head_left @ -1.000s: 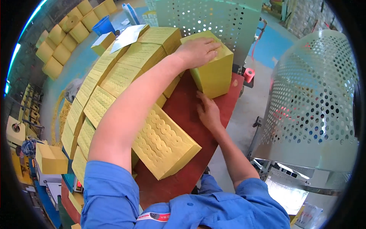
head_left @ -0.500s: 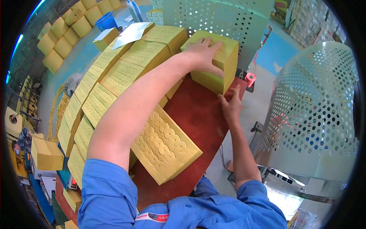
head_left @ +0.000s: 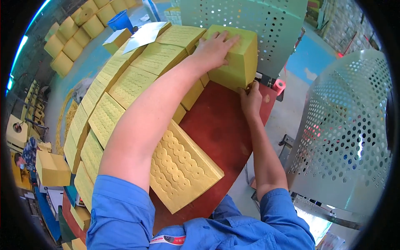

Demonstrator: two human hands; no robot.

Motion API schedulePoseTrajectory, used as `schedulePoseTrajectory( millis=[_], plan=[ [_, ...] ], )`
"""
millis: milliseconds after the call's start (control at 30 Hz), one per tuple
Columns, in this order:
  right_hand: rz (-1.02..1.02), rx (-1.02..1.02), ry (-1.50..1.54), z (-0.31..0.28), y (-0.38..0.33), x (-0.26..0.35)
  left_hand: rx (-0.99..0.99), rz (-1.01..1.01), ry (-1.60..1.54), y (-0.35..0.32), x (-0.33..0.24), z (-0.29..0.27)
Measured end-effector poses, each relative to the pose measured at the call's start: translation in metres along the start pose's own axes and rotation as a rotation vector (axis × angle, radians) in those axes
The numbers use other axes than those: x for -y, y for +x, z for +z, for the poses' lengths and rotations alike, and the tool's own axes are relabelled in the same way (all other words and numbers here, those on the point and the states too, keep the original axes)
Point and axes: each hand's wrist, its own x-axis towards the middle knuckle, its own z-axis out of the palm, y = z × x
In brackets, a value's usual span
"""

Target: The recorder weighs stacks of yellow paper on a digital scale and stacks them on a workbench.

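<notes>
A tall block of yellow-green paper (head_left: 235, 73), seemingly a stack of many sheets, stands at the far end of the red tabletop (head_left: 216, 125). My left hand (head_left: 214, 52) lies over its top left edge with fingers spread. Low at the block's near right corner, my right hand (head_left: 251, 100) has its fingers curled in and its thumb against the bottom edge; the fingertips are partly hidden. Closer to me, a yellow paper stack embossed with scalloped rows (head_left: 183, 166) sits tilted on the table, partly behind my left forearm.
Rows of embossed yellow stacks (head_left: 108, 112) fill the table's left side, with a white sheet (head_left: 143, 35) on top. A perforated green panel (head_left: 266, 33) rises behind the block. To the right is a curved perforated metal guard (head_left: 341, 133). A pink roll (head_left: 279, 86) sits by the table corner.
The block has moved slightly away from me and turned, now against the stacks on its left. My left hand has slid left on it; my right hand's fingers have curled in at its corner.
</notes>
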Motion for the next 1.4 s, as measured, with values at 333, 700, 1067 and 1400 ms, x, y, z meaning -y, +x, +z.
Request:
schedulePoseTrajectory(
  millis=[333, 700, 1067, 1400],
  plan=[
    [0.066, 0.103, 0.264, -0.024, -0.076, 0.002, -0.330, 0.050, -0.201, -0.065, -0.003, -0.067],
    [-0.177, 0.368, 0.329, -0.149, -0.309, 0.061, -0.109, -0.169, -0.255, -0.371, -0.100, -0.155],
    [-0.324, 0.737, 0.218, -0.070, -0.330, 0.092, -0.025, 0.009, -0.162, -0.310, -0.077, -0.110],
    [-0.221, 0.613, 0.394, -0.044, -0.175, 0.041, -0.061, -0.034, -0.145, -0.166, -0.042, -0.052]
  ],
)
